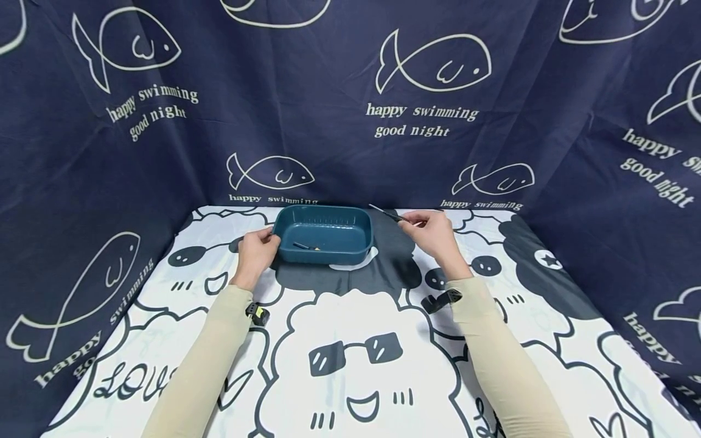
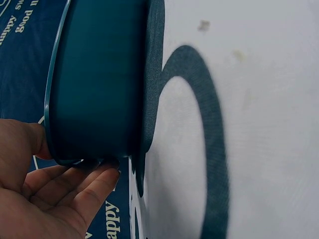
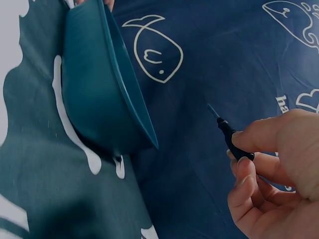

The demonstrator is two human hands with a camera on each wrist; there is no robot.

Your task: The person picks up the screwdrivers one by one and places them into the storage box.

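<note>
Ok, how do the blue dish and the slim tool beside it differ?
Size: the blue dish is broad and deep, while the slim tool is small and thin.
Colour: the dish is teal-blue; the tool has a black handle and a paler tip.
Hold: the left hand grips the dish's rim at one end; the right hand pinches the tool.
Both are held by one hand each.

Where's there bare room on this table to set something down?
The widest patch of tablecloth lies in front of the dish, between the sleeves. Another lies between the right sleeve and the right-hand curtain. It's crowded at the dish's left end, held by the left hand, and on its right, where the right hand holds a thin tool.
</note>
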